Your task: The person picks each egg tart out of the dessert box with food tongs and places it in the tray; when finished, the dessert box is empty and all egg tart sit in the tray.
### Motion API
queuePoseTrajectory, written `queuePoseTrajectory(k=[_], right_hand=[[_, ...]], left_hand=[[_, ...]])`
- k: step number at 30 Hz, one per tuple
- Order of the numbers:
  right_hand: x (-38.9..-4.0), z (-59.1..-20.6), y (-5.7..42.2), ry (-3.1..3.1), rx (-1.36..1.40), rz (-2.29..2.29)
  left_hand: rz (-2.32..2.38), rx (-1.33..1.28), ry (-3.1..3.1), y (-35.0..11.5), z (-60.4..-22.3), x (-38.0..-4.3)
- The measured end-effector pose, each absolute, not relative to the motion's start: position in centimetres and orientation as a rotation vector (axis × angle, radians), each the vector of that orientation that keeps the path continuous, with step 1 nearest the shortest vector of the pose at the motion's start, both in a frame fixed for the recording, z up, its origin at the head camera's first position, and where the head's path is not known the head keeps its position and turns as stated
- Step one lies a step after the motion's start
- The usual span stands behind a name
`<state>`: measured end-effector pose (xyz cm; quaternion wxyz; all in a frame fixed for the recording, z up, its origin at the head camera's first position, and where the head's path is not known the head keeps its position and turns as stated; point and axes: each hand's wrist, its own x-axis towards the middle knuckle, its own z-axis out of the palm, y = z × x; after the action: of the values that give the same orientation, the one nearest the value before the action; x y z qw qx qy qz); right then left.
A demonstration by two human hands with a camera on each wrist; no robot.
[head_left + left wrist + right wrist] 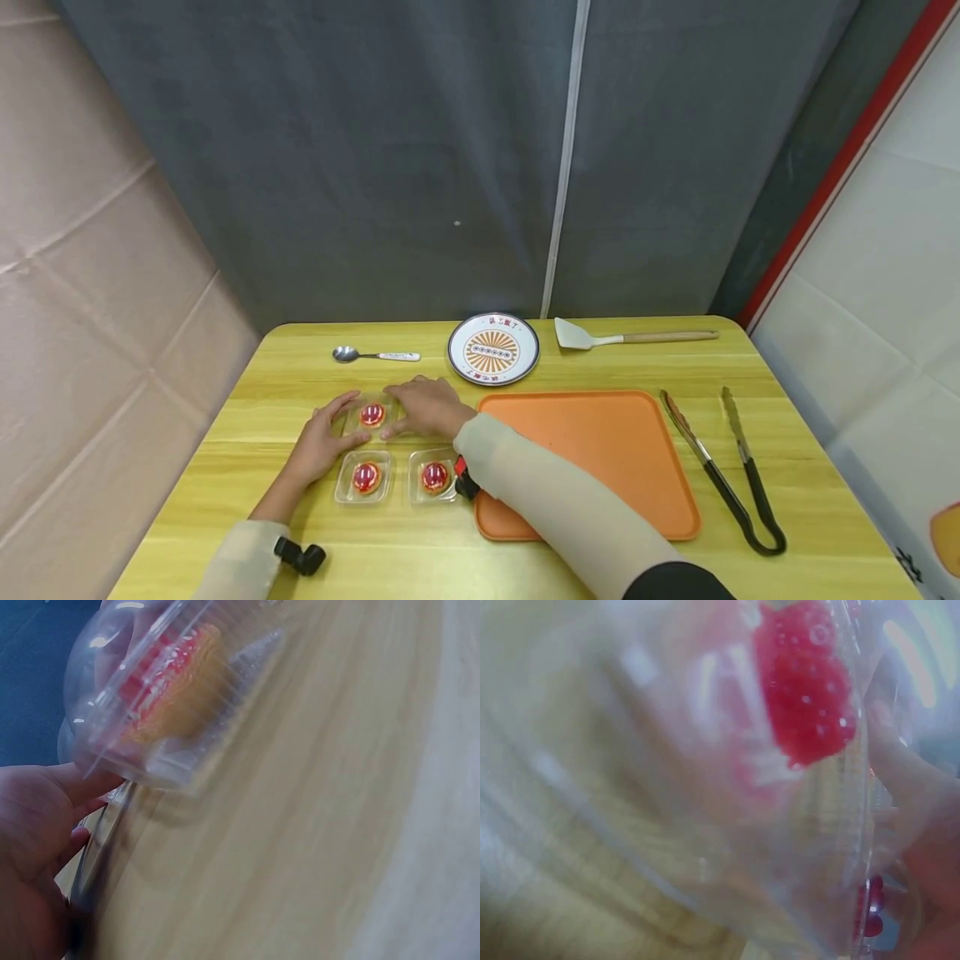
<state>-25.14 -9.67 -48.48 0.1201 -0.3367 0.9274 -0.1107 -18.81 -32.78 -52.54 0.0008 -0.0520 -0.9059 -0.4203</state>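
— Curtain (pixel 375 167) behind, worktop (pixel 420 554) below. Which step in hand?

— Handling one clear box (pixel 372 417) with a tart (pixel 187 690) inside; most likely setting down or straightening. Placed well in from the worktop's left edge, nearer the far edge than left box (pixel 363 477) and right box (pixel 433 476).

— And the hands?

— Left hand (pixel 318 446) curled about the box's left side, thumb toward the near corner, finger toward the far one. Right hand (pixel 427 406) gripping likewise from the right side.

— Resting on the worktop, or lifted?

— Hard to tell; wrist views too close and blurred.

— Next move?

— Calls, by the look of things, for even pressure from both sides, kept level to spare the tart, then a clean release. If shifting toward the near edge instead, mind left box, just beside.

— And the tray (pixel 607 433)?

— Lying farther toward the worktop's right edge, untouched by either hand.
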Motion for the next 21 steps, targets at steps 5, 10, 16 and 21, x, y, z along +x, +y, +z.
queuePoseTrajectory(k=[5, 10, 16, 21], right_hand=[[-25.13, -48.23, -9.5, 2.69, -0.986, -0.342], [-25.26, -48.34, -9.49, 2.691, -0.99, -0.373], [-25.32, -48.24, -9.44, 2.693, -0.995, -0.391], [-25.38, -48.22, -9.35, 2.678, -0.997, -0.414]], left_hand=[[-1.309, -0.174, -2.847, -32.73, -52.56, -18.73], [-1.308, -0.18, -2.847, -32.74, -52.61, -18.68], [-1.347, -0.214, -2.869, -33.11, -52.54, -18.72], [-1.344, -0.208, -2.918, -33.4, -52.15, -18.62]])
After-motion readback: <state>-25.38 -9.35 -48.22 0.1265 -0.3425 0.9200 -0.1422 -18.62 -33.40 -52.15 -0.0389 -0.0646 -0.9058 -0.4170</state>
